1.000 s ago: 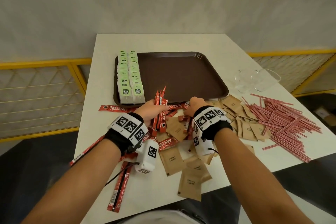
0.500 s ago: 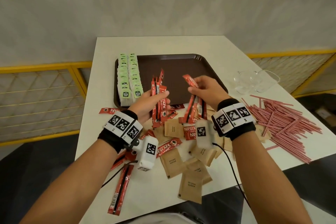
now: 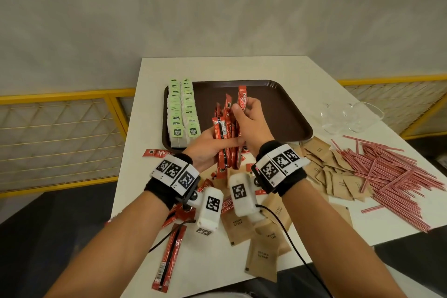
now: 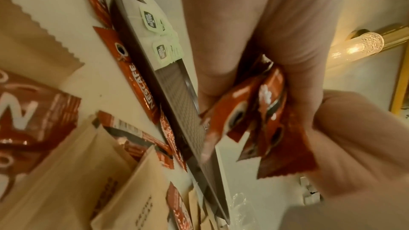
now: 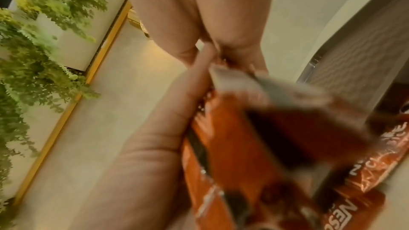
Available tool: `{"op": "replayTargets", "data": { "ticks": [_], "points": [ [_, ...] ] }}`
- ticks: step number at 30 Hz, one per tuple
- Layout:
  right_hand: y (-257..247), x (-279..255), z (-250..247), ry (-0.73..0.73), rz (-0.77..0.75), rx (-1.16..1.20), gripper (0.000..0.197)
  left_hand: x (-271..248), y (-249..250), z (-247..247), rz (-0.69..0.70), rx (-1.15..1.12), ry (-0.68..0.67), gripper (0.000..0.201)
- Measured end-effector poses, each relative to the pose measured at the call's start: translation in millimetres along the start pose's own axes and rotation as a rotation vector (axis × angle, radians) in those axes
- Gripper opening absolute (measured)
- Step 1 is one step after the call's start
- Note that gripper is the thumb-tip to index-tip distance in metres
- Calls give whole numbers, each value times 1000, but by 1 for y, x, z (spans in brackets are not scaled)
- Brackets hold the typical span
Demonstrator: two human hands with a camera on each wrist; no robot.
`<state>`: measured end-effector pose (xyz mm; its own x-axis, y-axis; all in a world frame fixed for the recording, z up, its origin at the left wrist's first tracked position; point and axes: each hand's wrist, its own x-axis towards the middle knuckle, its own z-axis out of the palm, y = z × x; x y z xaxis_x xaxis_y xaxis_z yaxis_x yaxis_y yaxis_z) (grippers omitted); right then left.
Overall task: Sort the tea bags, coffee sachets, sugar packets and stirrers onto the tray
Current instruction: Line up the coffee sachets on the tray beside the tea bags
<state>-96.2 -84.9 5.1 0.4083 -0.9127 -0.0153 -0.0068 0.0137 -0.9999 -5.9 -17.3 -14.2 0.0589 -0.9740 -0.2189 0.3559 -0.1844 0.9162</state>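
Both hands up over the near edge of the brown tray (image 3: 285,104), sharing one upright bundle of red Nescafé sachets (image 3: 226,138). Left hand (image 3: 208,150) wraps the bundle's lower half, fingers curled round it; right hand (image 3: 251,123) pinches the upper ends, one sachet sticking up past the fingertips. Sachet count in the bundle unreadable, they overlap. Left wrist view: bundle ends (image 4: 261,120) motion-blurred between thumb and fingers. Right wrist view is mostly smear, red foil (image 5: 243,155) against the palm, grip detail not resolvable. Tea bags (image 3: 183,113) in two rows along the tray's left side, rest of tray partly hidden behind the hands. Loose sachets (image 3: 169,261) on the white table (image 3: 217,68), several covered by wrists and wrist cameras. Brown sugar packets (image 3: 261,254) near the front edge and right of the hands, one overhanging the edge. Red stirrers (image 3: 387,176) piled far right. Clear container (image 3: 348,116) right of the tray, outline hard to read.
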Motion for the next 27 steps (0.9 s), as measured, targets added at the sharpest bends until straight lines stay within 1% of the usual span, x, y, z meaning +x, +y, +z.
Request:
{"op": "replayTargets", "data": {
  "ticks": [1, 4, 6, 8, 9, 10, 12, 13, 14, 16, 17, 18, 20, 21, 24, 25, 27],
  "points": [
    [-1, 1, 0, 3, -2, 37, 15, 1, 0, 0, 5, 24, 13, 28],
    [-10, 2, -6, 49, -45, 135, 15, 3, 2, -1, 7, 63, 68, 19],
    [-13, 2, -10, 69, -68, 175, 14, 5, 4, -5, 3, 17, 142, 13],
    [-12, 2, -10, 63, -53, 162, 14, 8, 7, -9, 5, -59, 211, 11],
    [-10, 3, -8, 50, -36, 130, 15, 10, 9, -11, 14, -84, 230, 14],
    [-9, 3, -5, 22, -18, 43, 16, 11, 11, -11, 24, -102, 236, 21],
    [-5, 5, 4, -82, 22, -185, 23, 13, 12, -11, 40, -142, 240, 30],
    [-2, 7, 10, -135, 35, -262, 29, 13, 12, -10, 51, -170, 239, 31],
    [-3, 7, 15, -180, 46, -292, 35, 14, 10, -10, 61, -200, 237, 33],
    [-5, 11, 23, -264, 62, -330, 48, 18, 6, -11, 88, -279, 228, 41],
    [-6, 16, 25, -308, 68, -394, 55, 20, 5, -13, 99, -319, 225, 46],
    [-8, 19, 26, -348, 69, -487, 59, 21, 5, -14, 103, -347, 224, 50],
    [-8, 25, 28, -408, 22, -654, 57, 27, 8, -19, 112, -365, 241, 53],
    [-7, 28, 29, -433, -19, -701, 55, 30, 10, -20, 117, -363, 258, 49],
    [-6, 37, 29, -514, -130, -774, 55, 40, 18, -25, 143, -408, 355, 20],
    [-4, 43, 26, -545, -132, -757, 56, 44, 20, -27, 167, -423, 395, 16],
    [-6, 53, 17, -570, -122, -593, 56, 51, 24, -32, 217, -415, 431, 16]
  ]
}}
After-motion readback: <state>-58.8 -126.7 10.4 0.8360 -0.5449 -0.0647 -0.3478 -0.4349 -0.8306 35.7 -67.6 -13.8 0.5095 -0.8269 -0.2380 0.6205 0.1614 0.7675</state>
